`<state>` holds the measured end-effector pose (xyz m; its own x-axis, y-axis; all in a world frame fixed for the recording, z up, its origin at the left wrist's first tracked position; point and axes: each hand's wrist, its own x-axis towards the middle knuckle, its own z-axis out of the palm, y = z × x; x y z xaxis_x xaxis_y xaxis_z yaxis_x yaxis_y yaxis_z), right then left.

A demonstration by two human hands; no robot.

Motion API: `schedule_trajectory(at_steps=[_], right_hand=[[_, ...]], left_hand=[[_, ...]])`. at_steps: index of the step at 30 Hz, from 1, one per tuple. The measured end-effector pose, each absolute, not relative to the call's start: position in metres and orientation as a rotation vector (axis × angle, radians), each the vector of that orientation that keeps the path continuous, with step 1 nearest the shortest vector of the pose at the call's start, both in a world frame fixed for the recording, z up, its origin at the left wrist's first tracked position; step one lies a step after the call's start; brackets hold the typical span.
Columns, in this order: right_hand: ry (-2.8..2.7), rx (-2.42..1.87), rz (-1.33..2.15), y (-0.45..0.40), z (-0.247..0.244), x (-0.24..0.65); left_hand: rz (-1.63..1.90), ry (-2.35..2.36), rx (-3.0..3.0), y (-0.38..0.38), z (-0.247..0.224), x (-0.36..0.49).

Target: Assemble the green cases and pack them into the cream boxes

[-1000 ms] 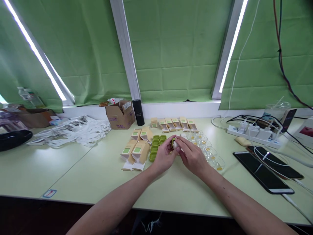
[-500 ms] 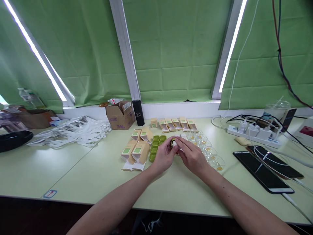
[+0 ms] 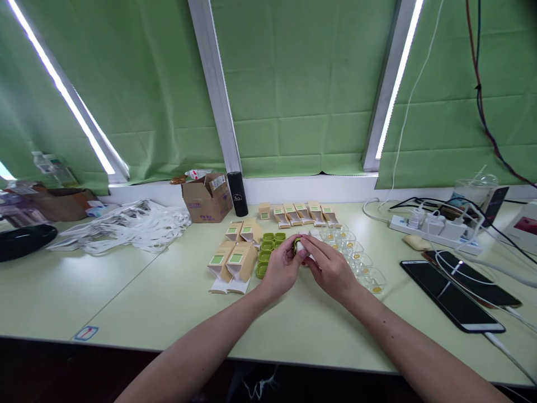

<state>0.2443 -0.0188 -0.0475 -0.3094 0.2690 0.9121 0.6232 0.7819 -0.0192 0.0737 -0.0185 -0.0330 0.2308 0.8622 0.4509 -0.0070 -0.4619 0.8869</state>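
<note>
My left hand (image 3: 282, 267) and my right hand (image 3: 330, 267) meet over the middle of the table. Between their fingertips is a small green cup (image 3: 298, 241) with something white at it. My fingers cover most of it, so I cannot make out the white part's kind. Just left of my left hand stand several square green cups (image 3: 264, 256) in rows. Beside my right hand lie several clear plastic pieces (image 3: 356, 256) with yellow round spots. Small kraft paper boxes (image 3: 243, 258) with green labels and open flaps lie further left.
More kraft boxes (image 3: 302, 214) line the back, near a black cylinder (image 3: 238, 195) and a cardboard carton (image 3: 206, 200). White straps (image 3: 126, 226) are heaped at left. At right are phones (image 3: 451, 294), cables and a power strip (image 3: 436, 232). The table's front edge runs below my forearms.
</note>
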Motion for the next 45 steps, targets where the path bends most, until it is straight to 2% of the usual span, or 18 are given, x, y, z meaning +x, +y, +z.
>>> schedule_trajectory(at_steps=[8,18,23,29,35,39,45], right_hand=[[-1.842,-0.791,0.066,-0.02,-0.046,0.246],[-1.614,-0.747,0.486,-0.019,-0.045,0.245],[-1.472,-0.636,0.791,-0.01,-0.05,0.249],[-1.519,-0.646,0.773,-0.005,-0.051,0.253],[-1.378,-0.651,0.945,-0.014,-0.046,0.242],[-1.301,-0.655,1.054,-0.02,-0.038,0.242],[-1.301,-0.678,0.941,-0.024,-0.027,0.247]], left_hand=[[1.358,0.788,1.488,-0.016,-0.03,0.071],[1.29,0.765,1.533,-0.017,-0.025,0.067],[1.335,0.893,1.897,-0.019,-0.024,0.058],[1.387,0.926,2.658,-0.021,-0.019,0.052],[1.269,0.795,2.877,-0.019,-0.017,0.052],[1.341,0.83,2.617,-0.012,-0.02,0.05],[1.426,0.758,1.537,0.003,-0.026,0.054]])
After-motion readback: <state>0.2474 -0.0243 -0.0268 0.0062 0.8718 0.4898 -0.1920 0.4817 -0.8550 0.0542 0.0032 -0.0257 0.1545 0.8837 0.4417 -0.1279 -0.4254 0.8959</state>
